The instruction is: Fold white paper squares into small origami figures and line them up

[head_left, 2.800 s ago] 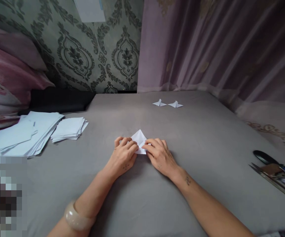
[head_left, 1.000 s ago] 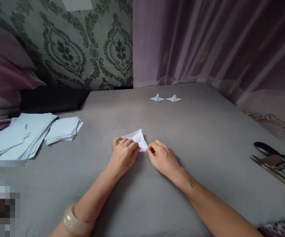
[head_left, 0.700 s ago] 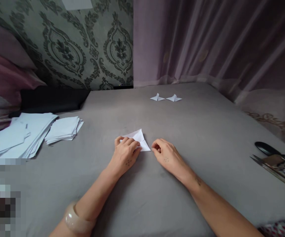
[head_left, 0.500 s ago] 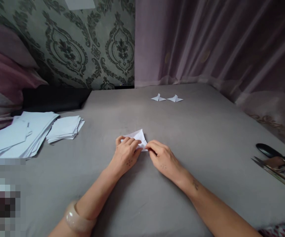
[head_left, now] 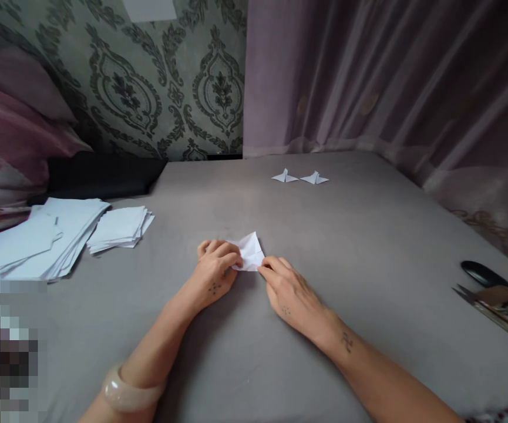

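A small sheet of white paper (head_left: 251,252), partly folded and showing creases, lies on the grey cloth surface between my hands. My left hand (head_left: 216,264) is closed over its left side, with the fingers curled and covering that part. At the lower right corner, my right hand (head_left: 286,288) pinches the paper's edge between thumb and fingers. Farther back, two folded paper birds, a left one (head_left: 285,176) and a right one (head_left: 315,178), stand side by side with their pointed wings spread.
On the left lie a stack of small paper squares (head_left: 119,228) and a pile of larger sheets (head_left: 71,226). Behind them is a folded black cloth (head_left: 104,176). At the right edge are scissors (head_left: 478,299) and a black oblong object (head_left: 483,274). A curtain (head_left: 324,76) hangs behind.
My left hand has slid left along the paper, so more of its surface shows. My right hand stays at the right corner, slightly lower. The view has shifted a little.
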A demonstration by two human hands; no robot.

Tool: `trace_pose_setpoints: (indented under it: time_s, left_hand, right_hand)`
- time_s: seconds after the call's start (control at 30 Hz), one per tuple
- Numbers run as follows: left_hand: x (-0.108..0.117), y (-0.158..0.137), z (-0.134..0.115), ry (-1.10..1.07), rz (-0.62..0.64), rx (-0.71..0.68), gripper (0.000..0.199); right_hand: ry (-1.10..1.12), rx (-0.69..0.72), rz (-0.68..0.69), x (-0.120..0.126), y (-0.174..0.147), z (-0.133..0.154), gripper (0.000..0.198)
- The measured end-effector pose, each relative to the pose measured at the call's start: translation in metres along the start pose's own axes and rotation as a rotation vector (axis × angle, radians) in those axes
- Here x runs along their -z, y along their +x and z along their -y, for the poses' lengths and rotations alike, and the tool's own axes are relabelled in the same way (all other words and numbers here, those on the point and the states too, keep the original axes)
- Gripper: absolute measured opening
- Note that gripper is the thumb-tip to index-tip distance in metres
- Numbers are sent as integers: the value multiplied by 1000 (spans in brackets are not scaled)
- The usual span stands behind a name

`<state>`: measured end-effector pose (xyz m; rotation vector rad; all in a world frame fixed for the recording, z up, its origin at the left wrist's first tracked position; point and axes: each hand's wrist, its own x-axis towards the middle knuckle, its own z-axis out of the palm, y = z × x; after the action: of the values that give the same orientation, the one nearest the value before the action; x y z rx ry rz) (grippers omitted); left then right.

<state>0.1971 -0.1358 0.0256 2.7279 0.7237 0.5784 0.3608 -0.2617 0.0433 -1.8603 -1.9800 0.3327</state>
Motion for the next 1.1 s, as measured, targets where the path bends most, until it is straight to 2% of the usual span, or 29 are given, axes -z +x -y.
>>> trace_pose_setpoints:
  time_s: [0.13, 0.27, 0.4, 0.53, 0.6, 0.7, 0.77, 0.93, 1.1]
  left_hand:
    - [-7, 3, -5, 57, -161, -1, 22]
    - [-13, 3, -5, 29, -286, 112, 42]
    - [-15, 2, -2, -59, -352, 168, 29]
    - [-13, 0, -7, -7, -447, 238, 31]
    - [-12, -1, -10, 2, -407, 221, 22]
    - [-14, -3, -14, -22, -264, 154, 8]
    - [-16, -4, -15, -47, -186, 111, 9]
    - [-19, -4, -18, -132, -101, 9, 16]
    - [-17, -3, -18, -111, -29, -32, 20]
  right_hand:
    - [-24, 4, 12, 0, 0, 1, 31]
    - [-33, 5, 17, 0, 0, 1, 33]
    - [-13, 16, 19, 0, -1, 0, 35]
    - [23, 33, 6, -2, -1, -3, 39]
    - [45, 34, 4, -2, 0, -5, 38]
    - [83, 29, 2, -2, 1, -8, 34]
    - [115, 30, 0, -1, 2, -10, 33]
    - [248, 15, 10, 0, 3, -15, 37]
    - [454, -111, 8, -1, 8, -27, 35]
